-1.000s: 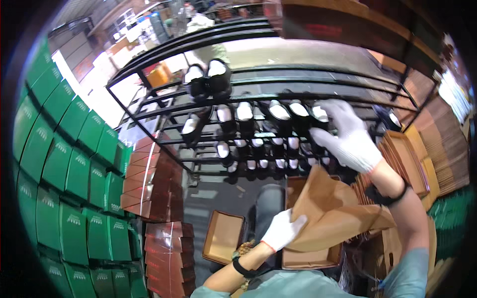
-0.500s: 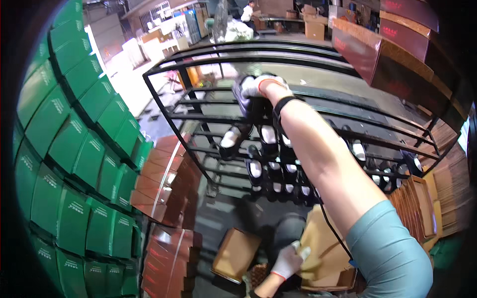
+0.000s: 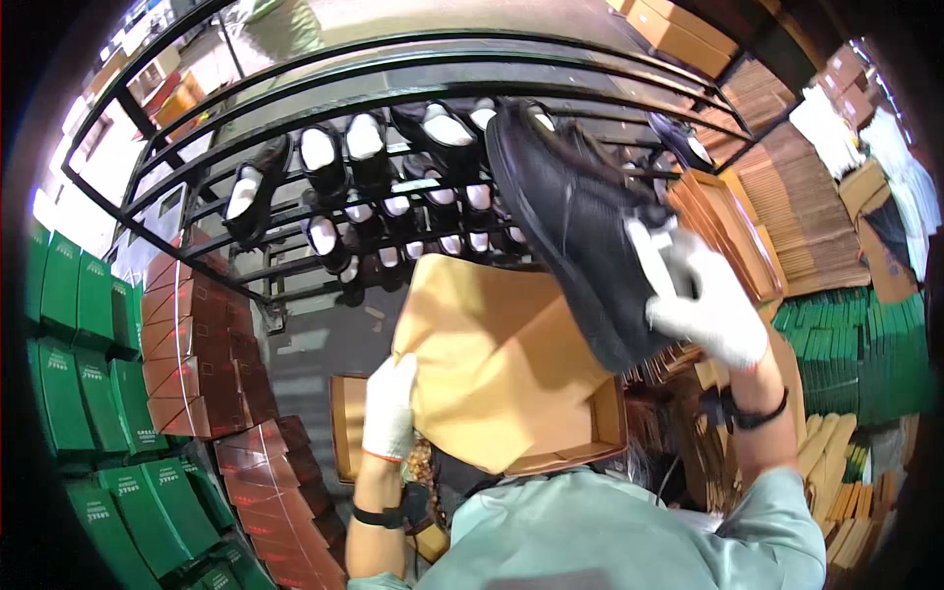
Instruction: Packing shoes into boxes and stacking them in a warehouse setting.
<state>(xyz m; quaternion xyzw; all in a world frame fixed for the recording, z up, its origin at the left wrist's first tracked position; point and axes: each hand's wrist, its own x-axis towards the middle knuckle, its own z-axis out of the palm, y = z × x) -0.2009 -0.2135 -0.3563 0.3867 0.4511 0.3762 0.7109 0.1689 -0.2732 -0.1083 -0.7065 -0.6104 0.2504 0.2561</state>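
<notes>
My right hand [image 3: 713,305], in a white glove, grips a black leather shoe [image 3: 570,226] by its opening. The shoe hangs tilted above an open cardboard box [image 3: 607,418]; a second dark shoe seems to be behind it, partly hidden. Tan wrapping paper [image 3: 492,359] lies in the box and spreads over its left side. Its left edge is pinched in my gloved left hand [image 3: 390,403]. Beyond the box, a black metal rack [image 3: 393,84] carries several black shoes [image 3: 364,147] with white linings on its bars.
Stacked green boxes [image 3: 93,305] and red-brown boxes [image 3: 187,344] stand at the left. Another open box [image 3: 347,418] sits partly behind my left hand. To the right are flat cardboard stacks [image 3: 777,177], a brown box [image 3: 723,231] and green flattened boxes [image 3: 846,354].
My right hand has come back from the rack with the black shoe, now over the box. My left hand has moved to the paper's left edge. The view has turned right.
</notes>
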